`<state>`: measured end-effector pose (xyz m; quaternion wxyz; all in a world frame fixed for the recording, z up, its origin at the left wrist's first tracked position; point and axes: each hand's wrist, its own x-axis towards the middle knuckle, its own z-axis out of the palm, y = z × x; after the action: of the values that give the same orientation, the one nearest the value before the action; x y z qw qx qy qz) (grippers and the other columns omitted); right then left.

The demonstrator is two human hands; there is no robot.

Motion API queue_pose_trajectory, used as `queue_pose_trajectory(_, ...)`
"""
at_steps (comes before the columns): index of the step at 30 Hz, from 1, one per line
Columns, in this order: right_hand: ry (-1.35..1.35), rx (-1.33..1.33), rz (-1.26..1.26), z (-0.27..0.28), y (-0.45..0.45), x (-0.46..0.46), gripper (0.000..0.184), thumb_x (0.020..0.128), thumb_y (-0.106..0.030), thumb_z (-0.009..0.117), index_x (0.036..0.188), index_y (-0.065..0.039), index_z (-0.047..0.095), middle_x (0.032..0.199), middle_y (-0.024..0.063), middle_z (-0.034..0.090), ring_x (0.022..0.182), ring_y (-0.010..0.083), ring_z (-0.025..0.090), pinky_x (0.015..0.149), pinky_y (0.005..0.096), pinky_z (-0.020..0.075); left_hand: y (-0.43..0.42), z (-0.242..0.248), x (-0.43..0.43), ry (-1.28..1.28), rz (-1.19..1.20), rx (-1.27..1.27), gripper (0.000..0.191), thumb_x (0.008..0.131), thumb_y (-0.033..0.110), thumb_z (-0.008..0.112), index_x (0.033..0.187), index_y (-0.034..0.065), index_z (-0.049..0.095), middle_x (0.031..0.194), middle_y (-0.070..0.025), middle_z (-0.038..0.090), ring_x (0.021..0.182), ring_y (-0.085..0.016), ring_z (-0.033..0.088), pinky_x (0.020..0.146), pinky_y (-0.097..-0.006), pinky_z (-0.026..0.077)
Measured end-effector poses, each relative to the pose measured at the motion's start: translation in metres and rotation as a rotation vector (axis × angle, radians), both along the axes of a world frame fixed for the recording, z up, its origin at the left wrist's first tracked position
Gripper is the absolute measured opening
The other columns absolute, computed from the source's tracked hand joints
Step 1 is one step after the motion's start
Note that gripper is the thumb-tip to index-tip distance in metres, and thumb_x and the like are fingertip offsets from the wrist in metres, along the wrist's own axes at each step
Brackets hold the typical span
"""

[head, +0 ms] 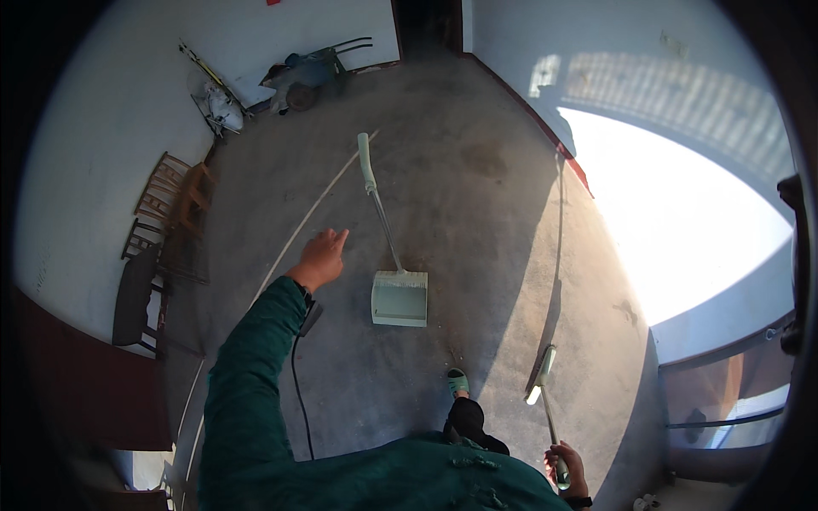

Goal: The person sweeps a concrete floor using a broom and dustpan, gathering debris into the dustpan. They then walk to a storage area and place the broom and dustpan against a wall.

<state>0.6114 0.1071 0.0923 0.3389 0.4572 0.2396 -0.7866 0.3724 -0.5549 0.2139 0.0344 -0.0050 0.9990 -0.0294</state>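
My left hand (323,259) is stretched forward with nothing visible in it, one finger pointing out and the others partly curled. Just right of it, apart from the fingers, is a pale green long-handled dustpan (400,306). Its metal pole and pale grip (365,160) rise from the pan, whose opening faces me. At the lower right my right hand (569,463) is closed around the handle end of a broom (546,364). The broom's head is out to the front right, by the sunlit floor, its bristles turned left.
Wooden chairs (163,188) and a dark padded seat (135,294) line the left wall. A wheelbarrow (313,76) and a white bag (223,108) stand at the back, near a dark doorway (428,25). A black cable (298,389) hangs below my left sleeve.
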Motion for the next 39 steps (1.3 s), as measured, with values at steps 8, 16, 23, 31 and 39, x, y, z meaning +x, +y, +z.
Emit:
queue_pose_trajectory(8,0.103,0.119,0.130,-0.010,0.054,-0.052,0.014,0.089,-0.006,0.053,0.095,-0.006,0.040,0.063,0.0071,0.043,0.052,0.0148,0.044,0.045,0.0266,0.0393,-0.024,-0.010,-0.171,0.141,-0.113,-0.403,0.062,0.087,0.004,0.052,0.145,0.0138,0.032,0.148,-0.0156,0.029,0.138,-0.032,0.026,0.109,-0.0467,0.028)
queue_pose_trajectory(16,0.161,0.674,0.365,0.016,0.045,-0.103,0.024,0.085,-0.008,0.056,0.107,-0.003,0.049,0.067,0.0096,0.055,0.056,0.0161,0.053,0.051,0.0271,0.0451,-0.042,-0.045,-0.282,-0.171,-0.144,-0.877,0.053,0.091,0.011,0.054,0.141,0.0180,0.040,0.157,-0.0059,0.017,0.145,-0.027,0.009,0.119,-0.0436,0.009)
queue_pose_trajectory(23,0.067,0.634,0.269,0.021,0.042,-0.183,0.056,0.079,0.002,0.056,0.131,-0.012,0.040,0.068,0.0083,0.053,0.048,0.0138,0.051,0.039,0.0241,0.0437,-0.068,-0.069,-0.289,-0.204,-0.220,-1.063,0.030,0.084,0.010,0.063,0.114,0.0129,0.067,0.146,-0.0081,0.040,0.143,-0.030,0.017,0.119,-0.0458,0.008)
queue_pose_trajectory(31,0.121,0.632,0.303,-0.044,0.067,-0.322,0.026,0.085,-0.001,0.054,0.107,-0.013,0.047,0.066,0.0088,0.052,0.048,0.0132,0.050,0.038,0.0221,0.0427,-0.082,-0.003,-0.170,-0.241,-0.246,-0.659,0.012,0.071,0.001,0.061,0.077,0.0072,0.071,0.084,-0.0104,0.065,0.109,-0.030,0.054,0.117,-0.0469,0.018)
queue_pose_trajectory(39,0.174,0.533,0.365,-0.137,0.042,-0.492,0.017,0.082,0.003,0.056,0.083,-0.008,0.044,0.061,0.0045,0.047,0.045,0.0121,0.048,0.036,0.0231,0.0419,-0.036,0.084,0.085,-0.378,0.082,-0.275,0.011,0.071,-0.003,0.059,0.079,0.0037,0.064,0.078,-0.0117,0.060,0.092,-0.030,0.056,0.106,-0.0471,0.033)
